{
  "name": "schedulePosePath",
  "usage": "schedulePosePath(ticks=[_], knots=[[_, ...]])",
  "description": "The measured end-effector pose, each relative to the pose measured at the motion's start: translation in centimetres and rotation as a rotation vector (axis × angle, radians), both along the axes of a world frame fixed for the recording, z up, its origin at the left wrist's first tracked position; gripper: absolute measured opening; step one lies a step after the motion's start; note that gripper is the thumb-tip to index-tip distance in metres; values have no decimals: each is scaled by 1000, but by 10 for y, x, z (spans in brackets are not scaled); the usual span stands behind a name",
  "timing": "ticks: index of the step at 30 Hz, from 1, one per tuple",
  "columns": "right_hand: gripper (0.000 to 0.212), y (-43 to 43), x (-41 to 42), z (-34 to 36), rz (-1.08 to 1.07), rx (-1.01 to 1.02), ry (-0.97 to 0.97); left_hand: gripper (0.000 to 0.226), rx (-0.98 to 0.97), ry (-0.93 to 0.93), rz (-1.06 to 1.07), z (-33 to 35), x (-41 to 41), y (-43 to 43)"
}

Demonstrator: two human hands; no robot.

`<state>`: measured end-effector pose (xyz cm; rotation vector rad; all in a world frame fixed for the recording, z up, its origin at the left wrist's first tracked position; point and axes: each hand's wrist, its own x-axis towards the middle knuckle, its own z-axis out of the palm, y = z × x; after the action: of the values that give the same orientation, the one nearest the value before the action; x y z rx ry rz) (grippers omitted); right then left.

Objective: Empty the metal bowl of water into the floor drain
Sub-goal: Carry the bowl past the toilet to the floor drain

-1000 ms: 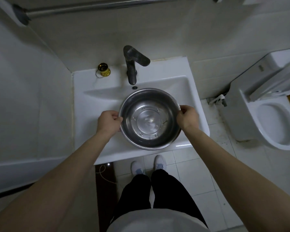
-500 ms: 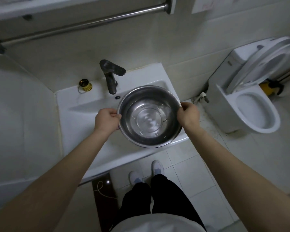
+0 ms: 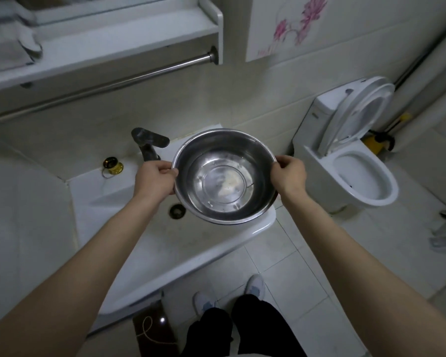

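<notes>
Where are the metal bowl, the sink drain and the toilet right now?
metal bowl [image 3: 223, 186], head view, on its inner bottom.
sink drain [image 3: 177, 211], head view, on the dark drain opening in the basin.
toilet [image 3: 343, 176], head view, on the bowl's left rim.

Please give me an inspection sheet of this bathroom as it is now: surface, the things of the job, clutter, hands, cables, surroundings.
Surface: white sink, its drain uncovered; pale tiled floor.
Job's things: metal bowl held level over the sink's right end, shallow water inside; floor drain not seen.
Clutter: gold-coloured small object on the sink ledge beside the faucet.
Hands: left hand and right hand grip opposite sides of the rim.
Cables: thin cord on a dark object under the sink.
Surroundings: toilet, lid raised; towel bar; shelf.
</notes>
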<state>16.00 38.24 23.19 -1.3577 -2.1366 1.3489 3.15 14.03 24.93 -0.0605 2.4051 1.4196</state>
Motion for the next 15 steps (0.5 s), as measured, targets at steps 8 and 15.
schedulePosePath(ticks=[8,15], knots=[[33,28,12,22,-40,2,34,13,43,20,-26,33,12,35],[31,64,41,30,-55,-10,38,16,43,3,10,39,36,73]])
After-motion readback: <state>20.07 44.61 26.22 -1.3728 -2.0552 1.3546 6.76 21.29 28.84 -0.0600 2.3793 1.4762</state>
